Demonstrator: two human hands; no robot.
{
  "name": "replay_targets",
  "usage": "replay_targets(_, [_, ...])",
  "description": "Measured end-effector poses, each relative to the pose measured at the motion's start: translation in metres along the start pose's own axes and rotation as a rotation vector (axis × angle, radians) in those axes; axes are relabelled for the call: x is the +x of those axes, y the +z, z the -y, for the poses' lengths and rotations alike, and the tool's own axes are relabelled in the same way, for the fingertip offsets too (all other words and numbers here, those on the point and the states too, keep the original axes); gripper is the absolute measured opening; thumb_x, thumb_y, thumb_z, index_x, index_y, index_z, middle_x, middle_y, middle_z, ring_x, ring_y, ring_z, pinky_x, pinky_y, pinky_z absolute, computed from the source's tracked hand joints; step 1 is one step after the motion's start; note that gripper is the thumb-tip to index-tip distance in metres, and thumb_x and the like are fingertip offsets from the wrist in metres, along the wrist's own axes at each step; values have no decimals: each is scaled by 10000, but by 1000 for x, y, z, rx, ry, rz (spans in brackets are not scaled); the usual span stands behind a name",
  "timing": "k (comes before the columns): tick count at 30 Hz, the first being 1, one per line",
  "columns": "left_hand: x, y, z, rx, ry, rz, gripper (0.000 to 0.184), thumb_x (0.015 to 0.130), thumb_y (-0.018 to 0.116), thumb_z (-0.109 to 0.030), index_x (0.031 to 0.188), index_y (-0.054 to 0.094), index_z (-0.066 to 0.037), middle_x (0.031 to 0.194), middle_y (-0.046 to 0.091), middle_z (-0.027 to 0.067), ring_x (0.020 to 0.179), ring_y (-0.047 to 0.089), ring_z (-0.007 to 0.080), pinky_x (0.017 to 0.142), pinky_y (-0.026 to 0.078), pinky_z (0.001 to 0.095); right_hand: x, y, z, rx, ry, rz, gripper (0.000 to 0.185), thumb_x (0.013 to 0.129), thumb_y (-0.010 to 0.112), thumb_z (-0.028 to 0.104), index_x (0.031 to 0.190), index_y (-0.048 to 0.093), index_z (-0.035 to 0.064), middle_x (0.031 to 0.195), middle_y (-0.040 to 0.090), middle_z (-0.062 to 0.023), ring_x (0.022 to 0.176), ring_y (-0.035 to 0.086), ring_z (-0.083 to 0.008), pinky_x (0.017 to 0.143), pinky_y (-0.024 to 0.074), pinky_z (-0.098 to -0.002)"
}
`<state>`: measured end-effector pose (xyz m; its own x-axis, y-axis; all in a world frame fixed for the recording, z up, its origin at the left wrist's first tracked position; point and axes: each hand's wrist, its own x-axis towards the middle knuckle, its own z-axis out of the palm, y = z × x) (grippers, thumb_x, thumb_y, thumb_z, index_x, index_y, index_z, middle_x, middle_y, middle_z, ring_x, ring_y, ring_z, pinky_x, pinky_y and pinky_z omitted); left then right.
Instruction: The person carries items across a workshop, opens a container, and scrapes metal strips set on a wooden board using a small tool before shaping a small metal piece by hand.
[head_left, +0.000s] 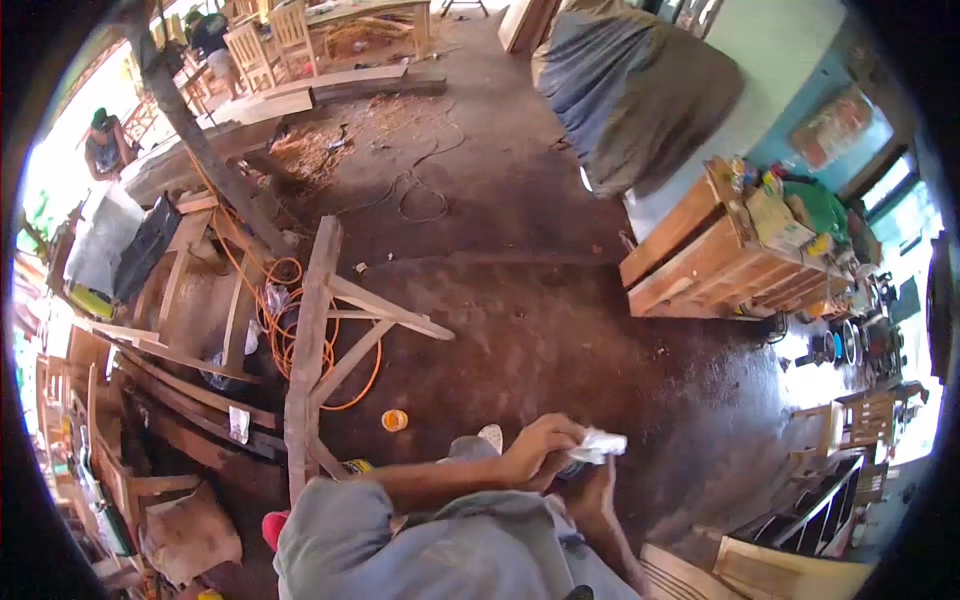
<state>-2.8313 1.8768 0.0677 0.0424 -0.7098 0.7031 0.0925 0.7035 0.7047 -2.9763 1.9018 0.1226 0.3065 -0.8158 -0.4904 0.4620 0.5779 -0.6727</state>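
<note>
A small crumpled white item [598, 446], perhaps paper or cloth, is held in front of my body, right of the frame's lower centre. My left hand [545, 448] reaches across from the left with bent fingers closed on the item's left end. Just below the item is my right hand [594, 492], raised close to its underside; its fingers are mostly hidden. A dark round thing, too small to make out, shows between the two hands. On the brown floor to the left stands an orange-and-white container [395, 420].
A wooden trestle [312, 350] stands at left, with an orange hose [283, 330] coiled around it. Wooden drawers [690, 250] hold clutter at right. Chair parts [790, 570] lie lower right. Two people [106, 145] are at the upper left. A black cord [410, 180] crosses the floor.
</note>
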Motion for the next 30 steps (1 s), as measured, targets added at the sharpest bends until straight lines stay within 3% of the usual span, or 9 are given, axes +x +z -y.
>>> replay_targets(1, [40,-7,7,51,93,92,317,843,601,108,1101,505,-48,1058,601,177,926,617,340,836,490,436,26,2,21,36,19,-14,560,1008,368,579,1315,519,136,1158,624,-76,1000,641,-262,708,578,-453])
replay_targets(2, [80,-11,18,3,151,103,346,815,625,91,1109,513,-52,1041,596,167,901,601,348,814,476,446,37,26,57,-173,-39,49,561,1002,403,567,1301,492,102,1163,569,-51,1089,584,-186,913,507,-345])
replay_targets(8, [241,-26,147,-182,226,-109,231,943,520,8,1167,488,-38,1140,587,224,1001,577,351,883,466,459,206,73,169,-544,-538,-133,408,1024,372,353,1219,571,54,1105,560,-59,1017,551,-167,861,457,-328])
replay_targets(9, [268,-26,169,-171,225,-259,209,977,502,-31,1184,470,-27,1117,599,225,1012,588,283,896,469,414,237,102,193,-468,-591,-147,457,961,515,415,1190,538,21,1034,579,-76,938,566,-183,804,480,-326])
replay_targets(15, [422,-85,308,-220,-417,-687,200,1019,524,-168,1137,494,-11,1029,593,82,923,526,111,825,464,290,451,146,294,-801,-788,-69,427,936,605,330,1178,503,-6,1027,628,-167,886,616,-266,769,507,-387])
replay_targets(17, [474,-130,354,-295,-661,-738,225,1001,544,-188,1123,523,0,1015,590,75,913,535,118,820,468,297,512,178,327,-1238,-794,-75,414,908,670,312,1118,502,-4,969,636,-226,867,647,-352,754,518,-421])
replay_targets(21, [517,-211,416,-529,-1058,-847,197,972,587,-169,1078,589,-3,924,616,76,824,619,159,716,533,322,613,231,365,-1750,-746,259,511,852,731,384,1084,503,-11,822,640,-236,787,698,-413,627,557,-477])
replay_targets(25, [535,-273,513,-566,-1024,-1039,211,981,571,-162,1112,581,3,952,625,95,827,644,192,716,557,340,742,258,390,-1788,-786,710,697,778,810,431,1183,492,-40,931,621,-223,771,685,-394,623,571,-465])
replay_targets(30, [645,-371,609,-568,-946,-1158,307,963,592,-191,1187,538,13,1005,600,110,885,617,205,749,531,374,892,349,438,-1814,-718,849,737,762,842,327,1323,484,9,1193,502,-240,1045,595,-422,830,545,-477])
